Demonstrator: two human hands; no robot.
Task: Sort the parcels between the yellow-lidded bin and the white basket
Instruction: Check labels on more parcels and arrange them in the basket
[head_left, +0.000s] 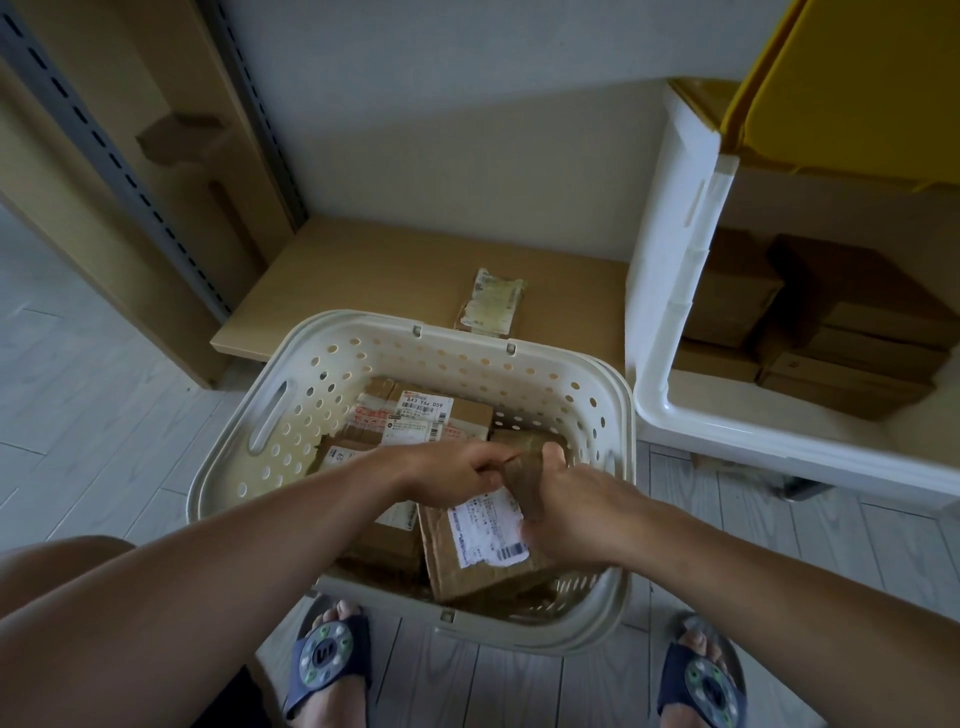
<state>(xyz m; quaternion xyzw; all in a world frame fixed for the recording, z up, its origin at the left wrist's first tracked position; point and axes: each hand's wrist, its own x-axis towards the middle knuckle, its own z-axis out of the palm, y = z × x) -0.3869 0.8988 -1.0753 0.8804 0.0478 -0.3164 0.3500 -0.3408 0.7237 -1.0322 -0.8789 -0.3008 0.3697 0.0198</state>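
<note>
A flat brown parcel (483, 551) with a white shipping label lies inside the white basket (249, 499), at its near right, propped at a tilt on the boxes below, its long axis running from the near rim up toward the far right. Both hands meet at its far end: the left hand (457, 470) comes in from the left with fingers curled over the top edge, and the right hand (566, 512) closes on the right side, thumb over the label's edge. Both seem to grip it, though the fingertips blur. The right hand sits nearer the bin, so I judge a lift rightward is the natural move. Around it the basket holds several more labelled cardboard boxes (421, 415). To the right, touching the basket, stands the white bin (670, 270), its yellow lid (852, 78) raised, stacked brown boxes (841, 332) inside. One small parcel (491, 301) lies on the low wooden shelf (363, 280) behind the basket
</note>
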